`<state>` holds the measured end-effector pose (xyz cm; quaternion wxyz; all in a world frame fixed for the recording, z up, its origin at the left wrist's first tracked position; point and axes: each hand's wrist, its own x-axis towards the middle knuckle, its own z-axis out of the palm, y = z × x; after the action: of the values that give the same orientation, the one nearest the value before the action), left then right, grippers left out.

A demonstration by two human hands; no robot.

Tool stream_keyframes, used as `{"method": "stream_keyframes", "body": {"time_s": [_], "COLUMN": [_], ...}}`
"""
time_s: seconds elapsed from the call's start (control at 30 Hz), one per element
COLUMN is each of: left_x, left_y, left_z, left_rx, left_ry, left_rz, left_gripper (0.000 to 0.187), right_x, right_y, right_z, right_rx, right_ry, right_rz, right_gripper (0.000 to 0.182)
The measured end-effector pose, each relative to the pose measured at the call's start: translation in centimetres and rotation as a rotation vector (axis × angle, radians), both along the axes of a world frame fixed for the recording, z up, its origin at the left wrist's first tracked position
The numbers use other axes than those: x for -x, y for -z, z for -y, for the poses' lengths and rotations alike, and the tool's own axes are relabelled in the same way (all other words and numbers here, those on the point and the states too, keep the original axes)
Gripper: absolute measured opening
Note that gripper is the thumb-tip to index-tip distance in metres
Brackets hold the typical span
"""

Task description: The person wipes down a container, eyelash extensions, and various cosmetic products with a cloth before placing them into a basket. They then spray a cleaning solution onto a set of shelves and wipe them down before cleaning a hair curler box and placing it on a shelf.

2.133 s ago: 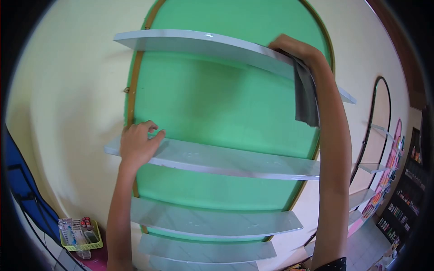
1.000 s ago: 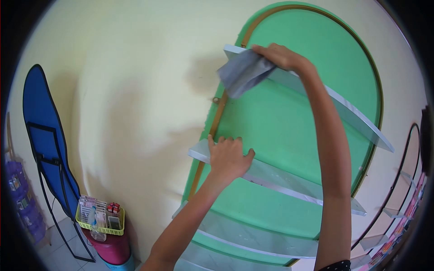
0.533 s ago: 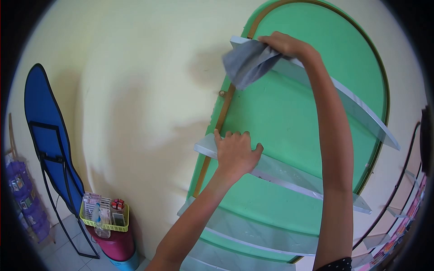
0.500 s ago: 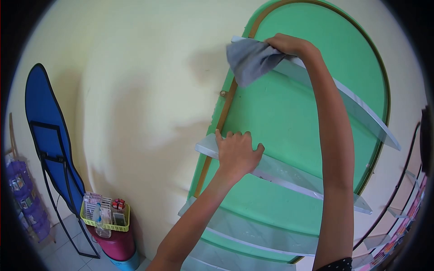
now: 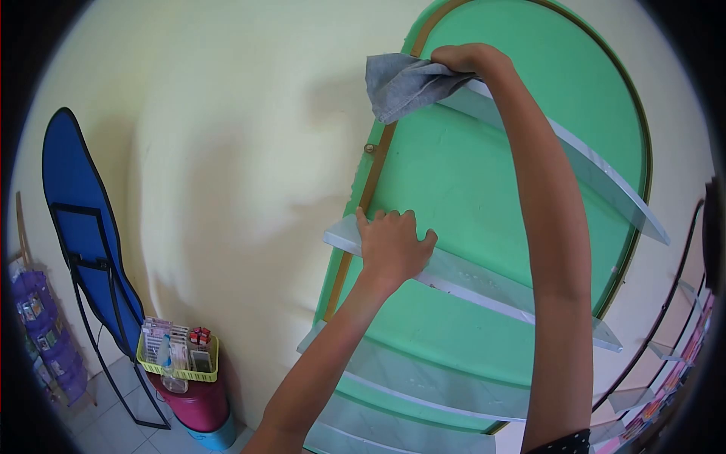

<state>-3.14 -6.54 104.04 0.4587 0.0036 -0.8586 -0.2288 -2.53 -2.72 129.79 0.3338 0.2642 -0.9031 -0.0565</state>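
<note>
A grey cloth (image 5: 408, 82) bunches in my right hand (image 5: 473, 59), whose fingers are closed on it. It covers the left end of the top shelf (image 5: 578, 155), and a loose flap hangs past the brown frame strip toward the wall. Lower down, my left hand (image 5: 395, 240) rests on the left part of a second pale shelf (image 5: 484, 281). Its fingers are apart and it holds nothing. Both shelves cross a green, round-topped wall unit (image 5: 469, 181).
More pale shelves (image 5: 439, 382) sit lower on the unit. At the left, a blue ironing board (image 5: 79, 204) leans against the wall. A yellow basket (image 5: 181, 371) of small goods stands on a pink bin (image 5: 198, 405). Another shelf unit (image 5: 635, 397) is at the far right.
My right hand has moved slightly left and up with the cloth, whose flap has swung toward the wall. My left hand stays on the second shelf. The view has shifted a little.
</note>
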Motion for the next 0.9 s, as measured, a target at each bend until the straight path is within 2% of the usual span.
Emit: {"method": "stream_keyframes", "body": {"time_s": [0.03, 0.1, 0.13, 0.2, 0.23, 0.3, 0.33, 0.47, 0.5, 0.57, 0.6, 0.63, 0.7, 0.73, 0.87, 0.9], "left_x": [0.0, 0.2, 0.3, 0.4, 0.3, 0.3, 0.3, 0.1, 0.3, 0.5, 0.5, 0.5, 0.2, 0.1, 0.4, 0.8], "left_y": [0.0, 0.1, 0.3, 0.4, 0.2, 0.1, 0.2, 0.1, 0.2, 0.4, 0.3, 0.3, 0.0, -0.1, 0.1, 0.4], "left_z": [0.0, 0.1, 0.0, -0.2, 0.0, 0.1, 0.1, 0.0, 0.0, 0.0, 0.0, 0.0, 0.1, 0.1, 0.0, 0.2], "left_rx": [0.0, -0.002, -0.007, 0.001, 0.004, 0.009, 0.012, 0.0, 0.001, 0.006, 0.006, 0.006, -0.006, -0.017, 0.014, 0.025], "left_ry": [0.005, -0.001, -0.002, -0.005, -0.02, -0.027, -0.026, -0.002, -0.016, -0.019, -0.026, -0.036, -0.006, 0.025, -0.041, -0.073], "left_rz": [0.001, -0.03, -0.064, -0.063, -0.065, -0.056, -0.04, -0.002, -0.029, -0.055, -0.059, -0.063, -0.033, 0.004, 0.01, -0.058], "left_gripper": [0.035, 0.035, 0.035, 0.035, 0.035, 0.035, 0.035, 0.034, 0.034, 0.034, 0.034, 0.035, 0.033, 0.034, 0.033, 0.032], "right_x": [0.5, 2.6, 3.5, 4.4, 3.8, 2.3, 1.6, 0.5, 1.0, 3.4, 4.7, 4.4, 2.9, 1.9, 1.5, 1.5], "right_y": [-0.3, -0.2, 0.0, -0.5, -1.0, -1.1, -0.1, 0.9, 0.8, 0.3, 0.5, 0.1, -0.6, 0.1, 1.2, 1.4], "right_z": [0.5, 1.1, 0.5, -1.4, -1.9, -2.7, -2.5, -0.2, -0.2, -0.7, -1.5, -2.3, -3.3, -3.0, -0.7, -0.8], "right_rx": [0.0, 0.19, 0.192, -0.028, -0.031, 0.013, 0.173, 0.176, 0.181, 0.15, 0.119, 0.122, -0.09, 0.055, 0.194, 0.243], "right_ry": [-0.001, -0.175, -0.169, -0.549, -0.553, -0.305, -0.262, -0.119, -0.115, -0.332, -0.535, -0.53, -0.34, -0.203, -0.251, -0.259], "right_rz": [-0.001, -0.001, 0.002, -0.127, -0.137, 0.094, 0.116, -0.031, -0.025, -0.059, -0.175, -0.177, -0.081, -0.063, -0.106, -0.121], "right_gripper": [0.039, 0.031, 0.031, 0.031, 0.031, 0.032, 0.031, 0.032, 0.032, 0.034, 0.036, 0.036, 0.036, 0.035, 0.036, 0.037]}}
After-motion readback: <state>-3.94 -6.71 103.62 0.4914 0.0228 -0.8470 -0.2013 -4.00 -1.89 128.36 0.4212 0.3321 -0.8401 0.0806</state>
